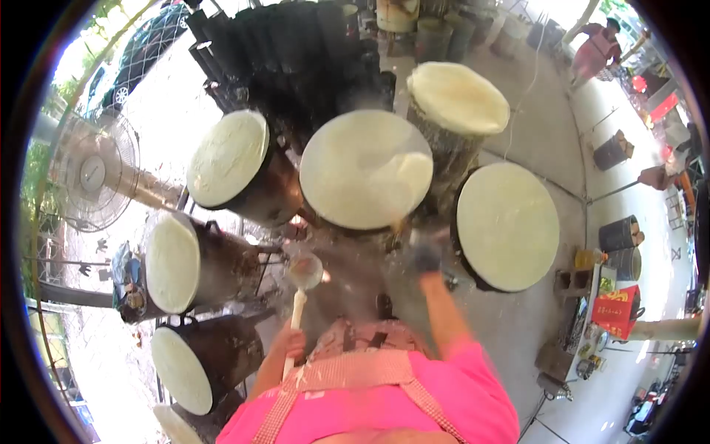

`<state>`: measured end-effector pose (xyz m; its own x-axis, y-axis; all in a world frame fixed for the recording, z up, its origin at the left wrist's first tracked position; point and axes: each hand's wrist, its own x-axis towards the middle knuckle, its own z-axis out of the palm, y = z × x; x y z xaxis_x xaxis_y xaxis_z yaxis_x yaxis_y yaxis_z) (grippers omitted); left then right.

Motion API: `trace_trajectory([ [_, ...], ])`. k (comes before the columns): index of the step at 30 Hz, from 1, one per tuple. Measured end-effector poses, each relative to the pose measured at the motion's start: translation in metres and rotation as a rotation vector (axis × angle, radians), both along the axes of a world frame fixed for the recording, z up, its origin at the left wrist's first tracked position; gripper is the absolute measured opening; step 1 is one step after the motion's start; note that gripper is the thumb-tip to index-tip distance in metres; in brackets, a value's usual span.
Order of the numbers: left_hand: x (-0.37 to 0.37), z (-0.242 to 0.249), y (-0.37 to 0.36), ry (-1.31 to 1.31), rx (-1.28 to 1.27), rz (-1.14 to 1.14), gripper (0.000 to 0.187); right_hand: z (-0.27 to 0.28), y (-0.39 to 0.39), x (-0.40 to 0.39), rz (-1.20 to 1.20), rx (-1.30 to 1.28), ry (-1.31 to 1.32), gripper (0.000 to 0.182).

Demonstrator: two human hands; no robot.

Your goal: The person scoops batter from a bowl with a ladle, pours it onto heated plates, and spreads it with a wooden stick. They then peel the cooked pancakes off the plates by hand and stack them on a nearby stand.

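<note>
Clamping ladle (pixel 304 274) in left hand (pixel 292 343), ideally keeping it steady; holding out right hand (pixel 427 260), being unable to tell its blurred grip.

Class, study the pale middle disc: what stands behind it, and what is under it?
Beyond the middle disc stand dark cylinders. A dark edge shows just below it; whatever lies directly underneath is covered by the disc.

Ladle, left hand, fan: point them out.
Ladle (pixel 298 305), head view: handle, between bowl and hand.
Left hand (pixel 289 343), head view: middle of the hand.
Fan (pixel 92 174), head view: central hub.
</note>
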<state>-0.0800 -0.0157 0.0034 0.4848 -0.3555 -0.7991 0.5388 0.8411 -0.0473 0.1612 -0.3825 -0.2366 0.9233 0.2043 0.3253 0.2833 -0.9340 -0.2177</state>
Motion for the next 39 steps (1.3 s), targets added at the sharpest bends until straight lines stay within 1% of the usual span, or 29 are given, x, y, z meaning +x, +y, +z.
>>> trace_trajectory([
  [2,0.002,0.010,-0.007,-0.145,0.164,-0.140,0.053,0.043,-0.011,-0.039,0.009,-0.187,-0.169,0.041],
  [3,-0.001,0.006,-0.009,-0.122,0.072,-0.064,0.055,0.074,-0.004,-0.018,-0.111,0.371,0.173,0.041],
  [4,-0.006,0.004,-0.010,-0.140,0.075,-0.068,0.050,0.105,0.003,0.003,-0.338,0.961,0.336,0.041],
  [6,-0.005,0.018,-0.023,-0.146,0.079,0.044,0.053,0.195,0.010,0.060,-0.503,0.699,0.544,0.037],
  [7,-0.002,0.016,-0.023,-0.120,0.040,0.048,0.048,0.195,0.020,0.107,-0.359,0.687,0.308,0.038],
  [8,-0.002,0.010,-0.024,-0.090,-0.003,0.056,0.044,0.241,0.037,0.144,-0.475,0.598,0.433,0.041],
  [9,-0.006,0.010,-0.023,-0.055,-0.041,0.064,0.040,0.197,0.036,0.199,-0.397,0.499,0.307,0.043],
  [10,-0.012,0.021,-0.022,-0.065,0.078,0.016,0.036,0.190,0.032,0.226,-0.248,0.372,0.277,0.043],
  [12,-0.012,0.039,-0.026,-0.141,0.300,-0.087,0.029,0.211,0.020,0.188,-0.271,0.783,0.322,0.044],
  [13,-0.019,0.034,-0.025,-0.212,0.378,-0.073,0.016,0.202,0.020,0.169,-0.261,0.703,0.375,0.042],
  [14,-0.020,0.017,-0.015,-0.204,0.309,-0.078,0.011,0.178,0.025,0.148,-0.259,0.620,0.443,0.041],
  [15,-0.026,-0.008,0.002,-0.172,0.238,-0.088,0.008,0.146,0.048,0.129,-0.216,0.498,0.279,0.037],
  [16,-0.029,-0.010,0.008,-0.131,0.163,-0.096,0.009,0.132,0.071,0.110,-0.170,0.367,0.126,0.033],
  [17,-0.029,-0.016,0.014,-0.044,0.045,-0.037,0.019,0.121,0.076,0.099,-0.084,0.183,0.226,0.029],
  [18,-0.021,-0.004,0.013,0.014,0.069,-0.031,0.030,0.122,0.080,0.091,0.014,0.004,0.333,0.026],
  [19,-0.022,0.009,0.015,-0.019,0.032,0.002,0.027,0.151,0.059,0.084,0.140,-0.177,0.067,0.034],
  [20,-0.017,0.021,0.023,-0.082,0.010,0.029,0.023,0.147,0.037,0.090,0.064,-0.051,0.133,0.024],
  [22,-0.021,0.031,0.027,-0.140,0.132,0.038,0.024,0.133,0.048,0.068,0.101,-0.061,0.146,0.019],
  [24,-0.020,0.026,0.037,-0.137,0.069,0.060,0.025,0.112,0.049,0.033,0.114,-0.081,0.164,0.017],
  [26,-0.019,0.013,0.042,-0.108,-0.080,0.099,0.026,0.087,0.048,0.014,0.030,0.101,0.185,0.018],
  [27,-0.018,0.009,0.044,-0.099,-0.142,0.115,0.026,0.079,0.066,0.011,-0.064,0.309,0.193,0.020],
  [29,-0.019,0.005,0.050,-0.102,-0.239,0.143,0.027,0.076,0.048,0.009,-0.263,-0.096,0.498,0.020],
  [30,-0.022,0.004,0.052,-0.113,-0.268,0.155,0.027,0.092,0.031,0.021,-0.121,0.265,0.410,0.019],
  [32,-0.025,0.003,0.056,-0.117,-0.304,0.186,0.028,0.137,0.020,0.062,-0.094,0.665,0.279,0.025],
  [33,-0.021,0.009,0.053,-0.023,-0.263,0.278,0.029,0.169,0.017,0.082,-0.218,0.702,0.260,0.026],
  [34,-0.020,0.006,0.055,-0.001,-0.350,0.295,0.034,0.192,0.015,0.097,-0.347,0.737,0.250,0.028],
  [36,-0.008,0.005,0.054,0.052,-0.299,0.332,0.034,0.214,0.032,0.117,-0.462,0.152,0.446,0.028],
  [38,0.013,-0.004,0.057,0.021,-0.303,0.306,0.034,0.193,0.029,0.112,-0.195,0.051,0.273,0.026],
  [39,0.020,-0.004,0.059,0.010,-0.304,0.305,0.034,0.213,0.027,0.100,-0.056,0.005,0.218,0.024],
])
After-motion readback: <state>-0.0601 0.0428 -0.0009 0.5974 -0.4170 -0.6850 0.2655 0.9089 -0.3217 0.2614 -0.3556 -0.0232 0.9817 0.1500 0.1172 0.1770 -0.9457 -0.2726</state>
